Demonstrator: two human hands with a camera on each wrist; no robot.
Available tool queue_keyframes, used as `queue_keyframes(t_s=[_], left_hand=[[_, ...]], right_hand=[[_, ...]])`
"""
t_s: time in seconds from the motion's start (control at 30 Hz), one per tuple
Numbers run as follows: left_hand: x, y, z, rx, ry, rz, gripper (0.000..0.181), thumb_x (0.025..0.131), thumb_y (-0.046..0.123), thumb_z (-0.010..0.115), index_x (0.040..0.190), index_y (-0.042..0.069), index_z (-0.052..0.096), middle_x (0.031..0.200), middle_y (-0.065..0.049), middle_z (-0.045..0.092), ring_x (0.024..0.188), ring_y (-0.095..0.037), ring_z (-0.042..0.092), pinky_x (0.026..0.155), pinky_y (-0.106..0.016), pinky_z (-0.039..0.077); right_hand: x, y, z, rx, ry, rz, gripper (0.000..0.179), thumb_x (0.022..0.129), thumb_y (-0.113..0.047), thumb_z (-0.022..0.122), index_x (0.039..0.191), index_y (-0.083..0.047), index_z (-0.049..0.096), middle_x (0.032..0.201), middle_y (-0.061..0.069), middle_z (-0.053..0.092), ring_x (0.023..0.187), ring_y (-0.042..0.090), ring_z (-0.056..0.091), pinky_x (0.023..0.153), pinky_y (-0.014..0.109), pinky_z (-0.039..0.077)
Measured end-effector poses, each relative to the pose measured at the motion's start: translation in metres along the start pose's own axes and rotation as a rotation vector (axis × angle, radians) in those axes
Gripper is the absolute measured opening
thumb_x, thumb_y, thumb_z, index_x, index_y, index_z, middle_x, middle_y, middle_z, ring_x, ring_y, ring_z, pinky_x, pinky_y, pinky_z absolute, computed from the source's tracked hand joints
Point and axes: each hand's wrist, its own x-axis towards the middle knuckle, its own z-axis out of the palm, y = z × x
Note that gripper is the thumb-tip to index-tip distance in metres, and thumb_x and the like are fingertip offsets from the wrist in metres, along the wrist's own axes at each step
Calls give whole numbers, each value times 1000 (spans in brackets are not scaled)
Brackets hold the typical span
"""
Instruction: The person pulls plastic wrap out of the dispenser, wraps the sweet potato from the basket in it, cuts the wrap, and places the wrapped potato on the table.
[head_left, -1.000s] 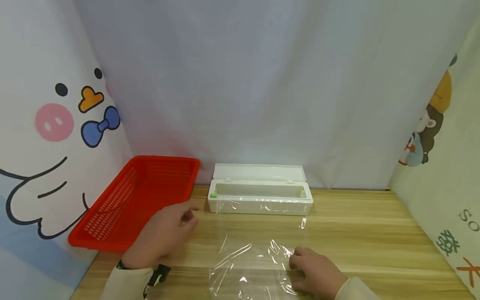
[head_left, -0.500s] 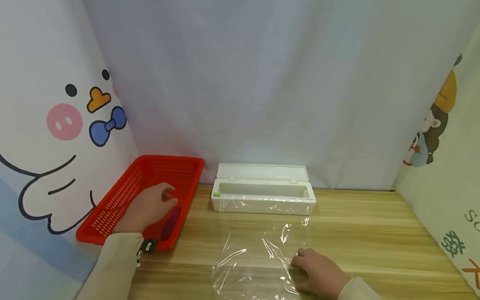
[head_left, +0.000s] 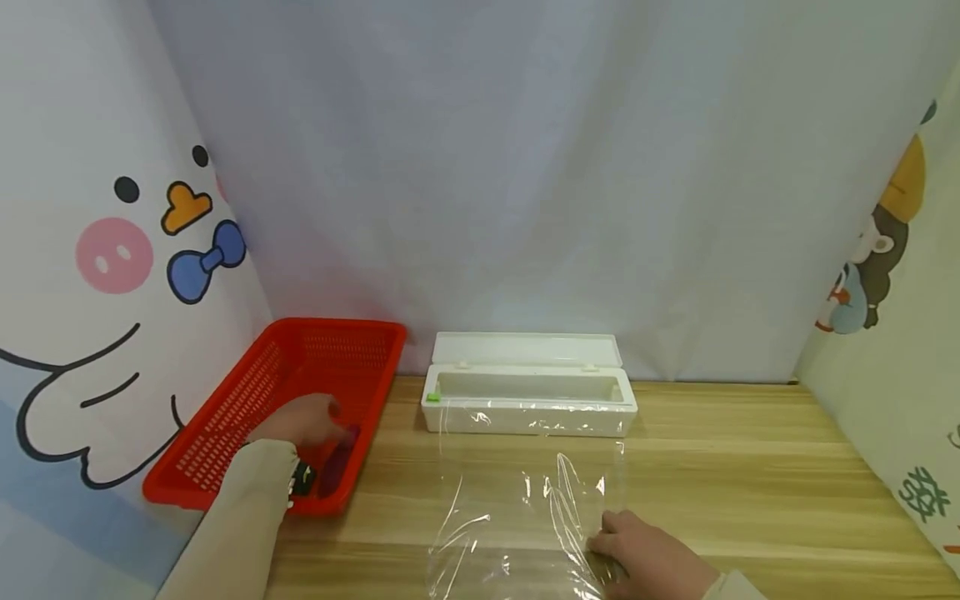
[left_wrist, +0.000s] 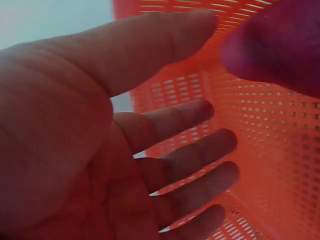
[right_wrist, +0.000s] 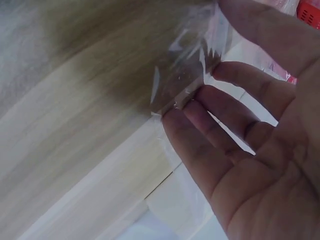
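Presently I list: left hand (head_left: 303,419), fingers spread, holding nothing, beside the purple item (head_left: 335,468) in the red basket (head_left: 337,322), best gripped mid-length; right hand (head_left: 654,557) touching clear film (head_left: 517,533), pinch unclear.

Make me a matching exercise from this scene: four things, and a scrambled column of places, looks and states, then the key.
Things:
1. white box
2. clear film
3. red basket
4. purple object

Descriptions:
A. lies inside one of the other listed things
B. see-through and wrinkled
C. has its lid open
D. has walls full of small holes

Right pairs: 1-C, 2-B, 3-D, 4-A.
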Motion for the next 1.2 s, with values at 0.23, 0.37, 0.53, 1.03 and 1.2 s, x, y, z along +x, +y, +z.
queue_keyframes(t_s=[0.23, 0.37, 0.53, 1.03, 1.2], left_hand=[[26, -23, 17, -25, -83, -65, 59, 73, 36, 78, 113, -3, 60, 100, -11, 62, 86, -25, 56, 72, -43, 50], [24, -26, 20, -38, -94, -74, 42, 73, 34, 78, 95, 2, 62, 85, -7, 59, 75, -22, 53, 63, -36, 48], [24, -24, 24, -64, -90, -50, 25, 75, 25, 75, 76, 6, 60, 69, -4, 56, 61, -17, 50, 53, -29, 43], [28, -11, 33, 56, -65, -22, 17, 80, 17, 74, 76, 8, 61, 67, -3, 55, 60, -18, 50, 54, -29, 42], [29, -14, 31, 30, -60, -34, 18, 80, 17, 75, 76, 7, 60, 69, -5, 55, 62, -19, 50, 55, -30, 42]], right_hand=[[0, 1, -1, -25, -4, -26, 34, 68, -30, 82, 96, -18, 66, 85, -13, 44, 75, 4, 38, 61, 21, 40], [2, 2, -1, -29, -6, -26, 33, 68, -28, 81, 96, -18, 65, 85, -13, 44, 75, 3, 37, 61, 21, 39], [3, 4, 0, -35, 0, -42, 35, 67, -24, 81, 98, -19, 66, 87, -13, 44, 76, 3, 37, 60, 20, 39], [2, 8, 3, -46, -31, -55, 39, 73, -49, 74, 97, -19, 65, 85, -14, 40, 74, 3, 35, 59, 19, 37], [3, 6, 2, -46, -43, -36, 40, 75, -51, 72, 99, -19, 66, 86, -15, 41, 76, 2, 36, 60, 19, 38]])
